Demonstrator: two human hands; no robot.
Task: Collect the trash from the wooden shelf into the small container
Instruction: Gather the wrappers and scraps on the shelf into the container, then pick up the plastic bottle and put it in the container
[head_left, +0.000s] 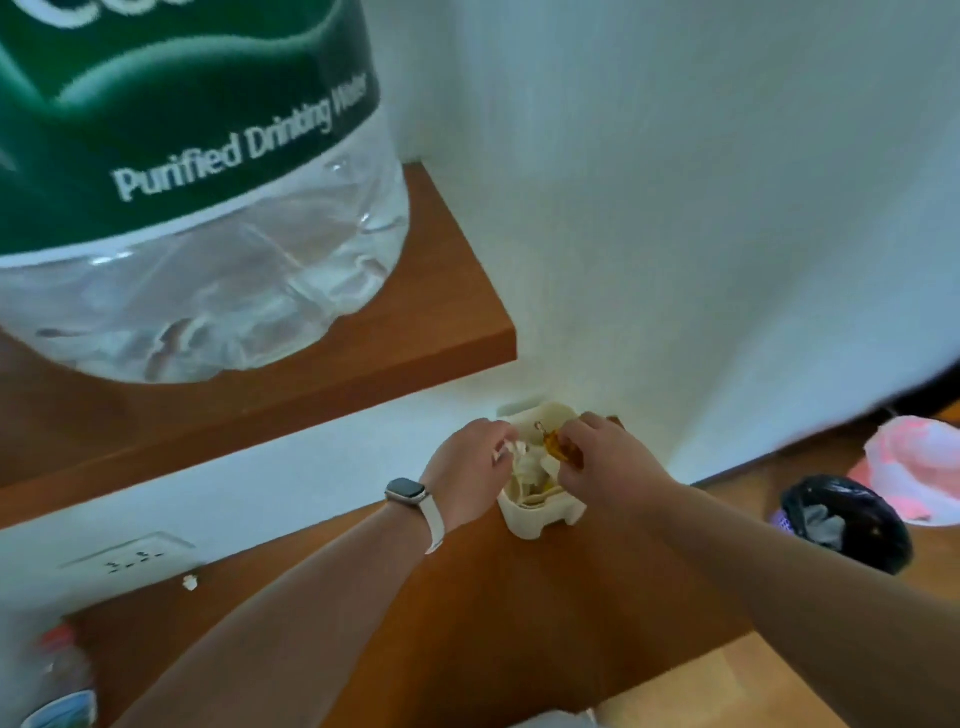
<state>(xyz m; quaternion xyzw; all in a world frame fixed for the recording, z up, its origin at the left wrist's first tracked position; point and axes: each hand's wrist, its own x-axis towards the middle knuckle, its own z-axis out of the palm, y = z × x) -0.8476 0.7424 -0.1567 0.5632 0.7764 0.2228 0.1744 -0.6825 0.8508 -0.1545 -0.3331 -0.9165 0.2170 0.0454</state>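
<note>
left hand (466, 470) pinches white paper (511, 451), right hand (608, 460) pinches orange wrapper (557, 448), both over small container (540, 520) against wall (675, 218); bare wooden shelf (519, 603) in front.

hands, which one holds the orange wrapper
The right hand pinches the orange wrapper over the small container; the left hand, wearing a watch, holds white paper.

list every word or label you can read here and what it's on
"Purified Drinking Water": white print on the green label of the big clear bottle; the last word is blurred.
Larger white letters at the label's top edge: cut off by the frame, unreadable.
Watch face: nothing legible.
</note>
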